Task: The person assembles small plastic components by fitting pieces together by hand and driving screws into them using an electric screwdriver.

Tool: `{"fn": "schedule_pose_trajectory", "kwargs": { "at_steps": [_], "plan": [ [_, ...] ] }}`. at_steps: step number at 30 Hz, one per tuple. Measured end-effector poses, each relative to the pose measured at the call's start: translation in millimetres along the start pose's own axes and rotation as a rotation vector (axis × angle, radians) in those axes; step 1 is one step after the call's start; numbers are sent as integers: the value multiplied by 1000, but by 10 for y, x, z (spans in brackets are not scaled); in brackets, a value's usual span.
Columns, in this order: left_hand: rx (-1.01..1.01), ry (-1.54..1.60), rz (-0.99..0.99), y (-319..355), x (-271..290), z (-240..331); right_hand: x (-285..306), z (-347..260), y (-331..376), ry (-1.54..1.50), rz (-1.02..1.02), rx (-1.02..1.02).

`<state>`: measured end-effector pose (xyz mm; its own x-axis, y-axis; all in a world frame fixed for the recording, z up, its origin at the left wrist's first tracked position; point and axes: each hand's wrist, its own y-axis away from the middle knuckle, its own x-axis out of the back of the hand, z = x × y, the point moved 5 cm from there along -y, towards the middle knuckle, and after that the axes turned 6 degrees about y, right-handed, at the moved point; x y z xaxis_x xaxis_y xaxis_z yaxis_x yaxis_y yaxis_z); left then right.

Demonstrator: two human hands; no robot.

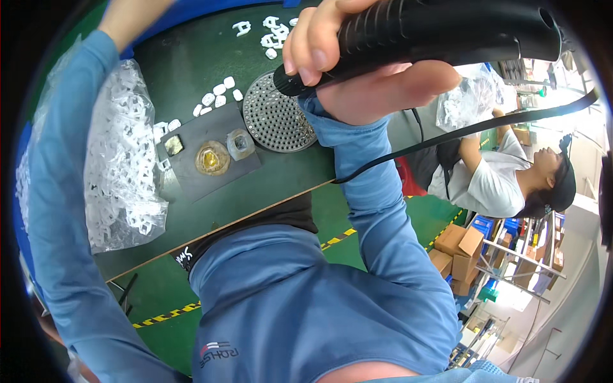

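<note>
My right hand [355, 102] is raised over the table and wrapped round a black corded electric screwdriver [440, 33], its narrow end toward the left. Beneath that end lies a round perforated metal tray [271, 118] with small screws at its right side. My left hand [136, 18] reaches to the top edge; its fingers are out of the picture. Several small white caps [220, 101] and white plastic brackets [274, 37] lie on the green table. On a dark mat [199, 184] sit a round brownish lump with a yellow middle [212, 158], a clear little container [241, 145] and a yellowish block [173, 145].
A clear bag of white plastic parts [124, 166] fills the table's left side, beside my left arm. The black cable [472, 126] crosses my right forearm. At right, another person [495, 182] works near a second bag [463, 105]. Cardboard boxes [458, 249] stand behind.
</note>
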<state>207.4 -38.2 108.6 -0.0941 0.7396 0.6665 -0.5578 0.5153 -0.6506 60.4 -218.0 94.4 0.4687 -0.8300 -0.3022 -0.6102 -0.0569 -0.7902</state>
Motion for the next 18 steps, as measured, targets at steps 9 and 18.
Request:
{"fn": "schedule_pose_trajectory", "kwargs": {
  "at_steps": [9, 18],
  "plan": [
    [-469, -218, -463, 264, -939, 399, 145, 120, 88, 28, 86, -208],
    [187, 459, -202, 873, -264, 153, 19, -26, -32, 366, 193, -313]
  ]
}}
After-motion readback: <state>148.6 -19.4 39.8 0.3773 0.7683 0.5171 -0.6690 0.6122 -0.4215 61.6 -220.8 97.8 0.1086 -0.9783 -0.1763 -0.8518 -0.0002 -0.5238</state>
